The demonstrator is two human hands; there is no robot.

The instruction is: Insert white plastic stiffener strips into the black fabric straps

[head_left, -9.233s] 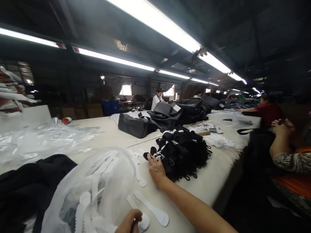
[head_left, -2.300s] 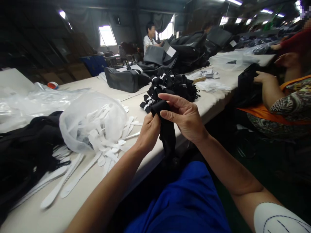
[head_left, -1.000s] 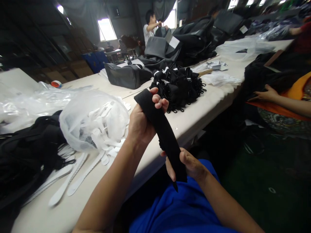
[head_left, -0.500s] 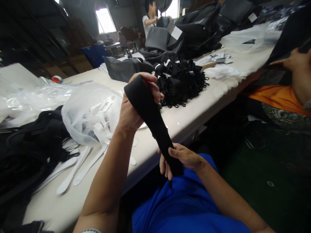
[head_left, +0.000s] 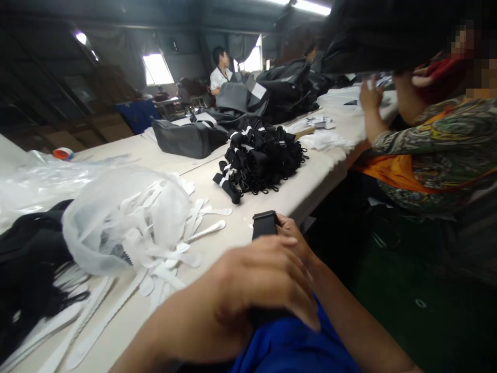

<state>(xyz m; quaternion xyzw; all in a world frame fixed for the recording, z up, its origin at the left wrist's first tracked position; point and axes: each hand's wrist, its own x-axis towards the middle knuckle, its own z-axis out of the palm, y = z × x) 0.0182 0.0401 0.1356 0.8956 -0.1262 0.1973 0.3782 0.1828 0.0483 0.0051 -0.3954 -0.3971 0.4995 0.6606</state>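
Black webbing strap (head_left: pixel 264 223) runs under left-hand fingers (head_left: pixel 272 264), against right-hand fingers (head_left: pixel 289 225).

A bright royal-blue fabric garment (head_left: pixel 295 347) showed at six o'clock, smooth and matte, with soft folds; the frame cut it off, so whether it was a shirt or trousers could not be told. A bare left forearm (head_left: pixel 174 331) entered from seven o'clock, ending in a bare left hand (head_left: pixel 260 282). A bare right forearm (head_left: pixel 353 326) entered from five o'clock, ending in a bare right hand (head_left: pixel 291 235).
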